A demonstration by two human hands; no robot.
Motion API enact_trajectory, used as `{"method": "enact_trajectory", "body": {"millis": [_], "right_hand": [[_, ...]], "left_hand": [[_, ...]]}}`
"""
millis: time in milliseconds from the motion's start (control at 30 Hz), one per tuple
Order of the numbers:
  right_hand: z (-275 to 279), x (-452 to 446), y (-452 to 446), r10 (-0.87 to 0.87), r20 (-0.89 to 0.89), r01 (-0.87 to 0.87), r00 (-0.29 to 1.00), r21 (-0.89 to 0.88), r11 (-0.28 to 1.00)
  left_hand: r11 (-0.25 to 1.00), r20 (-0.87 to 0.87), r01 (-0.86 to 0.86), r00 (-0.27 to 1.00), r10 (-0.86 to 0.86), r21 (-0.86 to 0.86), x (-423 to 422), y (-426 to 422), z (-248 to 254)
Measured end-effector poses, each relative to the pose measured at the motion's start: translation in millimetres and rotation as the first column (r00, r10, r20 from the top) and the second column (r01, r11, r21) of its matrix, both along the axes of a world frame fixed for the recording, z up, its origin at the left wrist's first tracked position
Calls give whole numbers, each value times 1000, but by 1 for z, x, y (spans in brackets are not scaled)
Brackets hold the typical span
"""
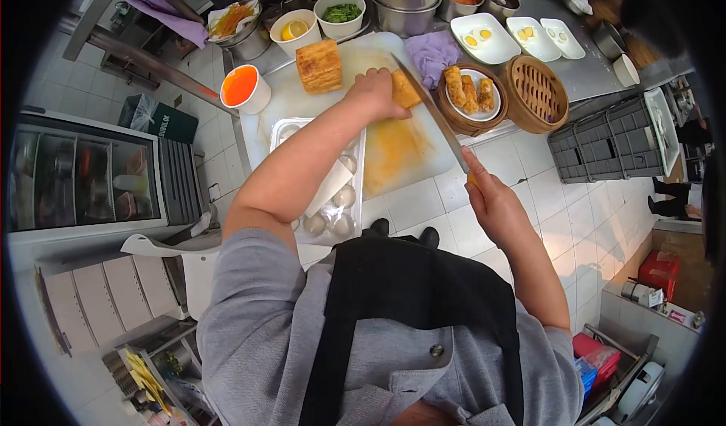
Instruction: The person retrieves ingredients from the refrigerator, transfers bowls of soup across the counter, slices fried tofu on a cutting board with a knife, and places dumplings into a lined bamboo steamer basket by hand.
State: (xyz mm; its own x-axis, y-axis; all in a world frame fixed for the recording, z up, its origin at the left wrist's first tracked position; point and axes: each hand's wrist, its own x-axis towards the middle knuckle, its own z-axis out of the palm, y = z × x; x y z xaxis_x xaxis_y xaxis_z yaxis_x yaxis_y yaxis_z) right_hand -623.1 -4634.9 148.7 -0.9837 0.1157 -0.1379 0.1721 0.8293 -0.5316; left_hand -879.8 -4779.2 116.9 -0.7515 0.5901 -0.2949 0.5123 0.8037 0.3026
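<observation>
My left hand (376, 94) grips a golden-brown bread piece (406, 90) on the white cutting board (283, 97), its fingers bent over the left side. My right hand (495, 203) is wrapped round the handle of a long knife (435, 112). The blade slants up and away along the right side of the bread piece; whether it touches is unclear. A larger golden-brown bread block (319, 66) stands on the board to the left of my left hand. An orange-yellow stain marks the board below the piece.
Under my left forearm lies a clear tray of round white items (344, 197). A bowl of orange sauce (244, 89) stands left. Right of the board are a purple cloth (434, 57), a plate of fried rolls (470, 93) in a steamer, and a bamboo lid (537, 93).
</observation>
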Motion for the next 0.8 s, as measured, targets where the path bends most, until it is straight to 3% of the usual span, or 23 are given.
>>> {"method": "enact_trajectory", "body": {"millis": [67,133,233,433,533,633,800], "right_hand": [[3,1,2,14,26,-15,1000,25,1000],[7,0,3,39,60,-41,997,47,998],[19,-1,1,38,118,-46,992,72,996],[43,-22,-21,22,342,-99,939,210,973],[17,-58,-23,52,213,-95,976,197,976],[-42,-103,-18,71,112,-89,991,160,983],[-53,-89,-12,37,-49,-35,998,51,998]], "left_hand": [[999,16,-23,1000,22,34,1,2,3],[997,-74,-44,996,49,66,9,2,9],[997,3,-59,998,59,53,4,6,9],[1000,-55,-23,998,24,17,3,7,10],[999,-66,-29,997,31,27,1,6,4],[999,-122,-33,992,36,26,5,8,2],[981,-75,-62,994,77,181,3,-3,-13]]}}
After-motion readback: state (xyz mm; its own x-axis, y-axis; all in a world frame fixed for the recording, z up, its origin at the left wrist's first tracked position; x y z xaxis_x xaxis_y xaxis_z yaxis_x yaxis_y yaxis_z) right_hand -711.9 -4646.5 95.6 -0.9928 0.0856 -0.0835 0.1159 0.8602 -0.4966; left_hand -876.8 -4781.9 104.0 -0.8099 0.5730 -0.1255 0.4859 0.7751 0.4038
